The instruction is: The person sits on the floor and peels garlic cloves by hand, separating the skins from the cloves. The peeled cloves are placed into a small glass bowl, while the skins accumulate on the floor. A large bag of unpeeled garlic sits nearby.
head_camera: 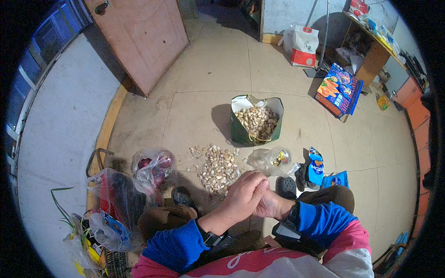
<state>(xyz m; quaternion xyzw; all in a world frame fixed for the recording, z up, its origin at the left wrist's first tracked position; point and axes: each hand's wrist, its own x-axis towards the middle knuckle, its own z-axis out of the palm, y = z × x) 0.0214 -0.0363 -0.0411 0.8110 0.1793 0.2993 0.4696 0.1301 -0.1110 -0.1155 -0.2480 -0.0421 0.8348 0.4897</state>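
My left hand [243, 198] and my right hand [272, 204] are clasped together in front of my body. Fingers of the left lie over the right, and whether anything sits between the palms is hidden. Just beyond them a heap of what look like garlic cloves [219, 166] is spread on the floor, partly covered by my left hand. Farther out stands a green paper bag [238, 130] with a white inside and cord handles, filled with more cloves [258, 120]. Right of the heap lies a clear plastic bag or container [269, 160] with small yellow pieces.
On the left are a clear bag of red onions [156, 165] and a plastic bag with red and dark contents [120, 194]. Blue snack packets [316, 170] lie by my right shoe [286, 186]. A blue printed carton [339, 90], a rice bag [305, 45] and a door [139, 41] stand farther off.
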